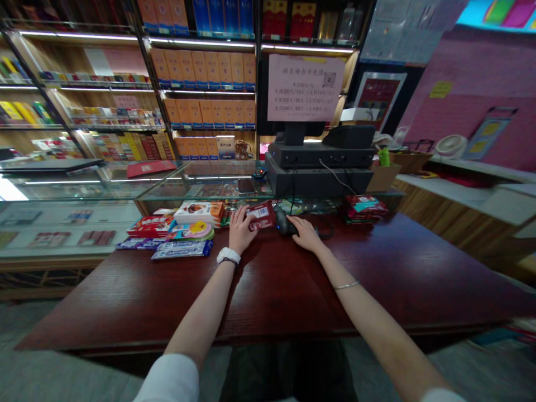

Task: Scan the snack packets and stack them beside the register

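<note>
- The glass display case (62,260) at the left has flat packs (97,238) lying inside in small groups, too blurred to read.
- The wall shelves (201,41) hold rows of upright orange boxes (209,68), with blue and red boxes on the top level.
- A cardboard box (381,180) stands at the right of the black till equipment (318,170); something green (383,157) shows at its top.
- A white-and-orange carton (196,212) lies at the left rear of the bench (272,296); its contents are hidden.
- The dark red packet (263,216) is flat and glossy, with a pale barcode label facing up and small print that cannot be read. It is at the rear middle of the bench, between the two hands, in front of the glass counter.
- The left hand (242,230) pinches the packet's left end between thumb and fingers.
- The right hand (306,232) is curled over the black scanner (285,224), whose body is right beside the packet's right end; how far the fingers wrap beneath it cannot be seen.
- Left of the left hand, near the carton, lie red packets (149,226) and blue-and-silver wrappers (182,249).
- Beyond the right hand, a pile of red packets (363,209) sits at the rear right.
</note>
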`<state>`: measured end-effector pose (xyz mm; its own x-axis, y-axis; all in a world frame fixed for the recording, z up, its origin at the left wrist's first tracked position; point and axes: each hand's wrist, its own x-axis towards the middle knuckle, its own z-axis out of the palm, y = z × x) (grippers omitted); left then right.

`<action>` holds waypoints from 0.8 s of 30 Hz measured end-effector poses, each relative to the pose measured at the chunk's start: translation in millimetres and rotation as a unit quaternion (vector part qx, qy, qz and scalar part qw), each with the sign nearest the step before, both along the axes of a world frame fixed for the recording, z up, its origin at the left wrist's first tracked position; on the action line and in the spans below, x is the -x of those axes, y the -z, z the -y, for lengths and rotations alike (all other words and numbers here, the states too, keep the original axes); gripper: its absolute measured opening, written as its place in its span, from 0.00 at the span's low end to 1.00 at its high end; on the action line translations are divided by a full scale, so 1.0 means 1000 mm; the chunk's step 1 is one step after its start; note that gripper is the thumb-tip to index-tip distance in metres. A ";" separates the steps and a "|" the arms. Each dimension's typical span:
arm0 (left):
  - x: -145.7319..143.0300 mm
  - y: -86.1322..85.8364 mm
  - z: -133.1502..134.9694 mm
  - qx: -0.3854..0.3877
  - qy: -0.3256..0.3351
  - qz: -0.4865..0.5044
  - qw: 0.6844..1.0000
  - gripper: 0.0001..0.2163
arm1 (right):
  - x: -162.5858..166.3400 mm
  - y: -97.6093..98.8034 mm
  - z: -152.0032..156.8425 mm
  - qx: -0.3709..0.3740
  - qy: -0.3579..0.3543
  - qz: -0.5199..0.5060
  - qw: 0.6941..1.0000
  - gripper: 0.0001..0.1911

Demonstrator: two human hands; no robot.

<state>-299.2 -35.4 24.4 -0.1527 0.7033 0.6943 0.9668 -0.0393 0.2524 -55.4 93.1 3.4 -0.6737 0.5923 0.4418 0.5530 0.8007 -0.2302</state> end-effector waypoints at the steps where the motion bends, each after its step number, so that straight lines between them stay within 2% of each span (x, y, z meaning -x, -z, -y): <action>1: -0.002 -0.002 0.001 0.001 0.002 -0.004 1.000 0.12 | 0.000 -0.001 0.002 -0.008 -0.005 -0.022 1.000 0.38; 7: -0.019 -0.014 0.008 0.000 0.041 -0.056 0.998 0.12 | 0.004 -0.020 0.023 -0.062 -0.008 -0.134 0.989 0.32; 12: -0.029 -0.012 0.008 0.001 0.082 -0.084 0.993 0.11 | 0.010 -0.029 0.036 -0.092 -0.001 -0.123 0.988 0.33; 19: -0.037 -0.012 0.010 0.026 0.099 -0.094 0.990 0.12 | 0.007 -0.026 0.031 -0.046 0.017 -0.122 0.991 0.39; 24: -0.038 -0.009 0.009 0.039 0.131 -0.148 0.980 0.16 | 0.009 -0.030 0.031 -0.054 0.013 -0.070 0.996 0.39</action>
<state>-260.9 -44.4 33.2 0.2392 0.7448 0.6229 0.9576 -0.2871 -0.0245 -64.9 62.0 33.6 -0.5865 0.5534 0.5914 0.5428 0.8105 -0.2201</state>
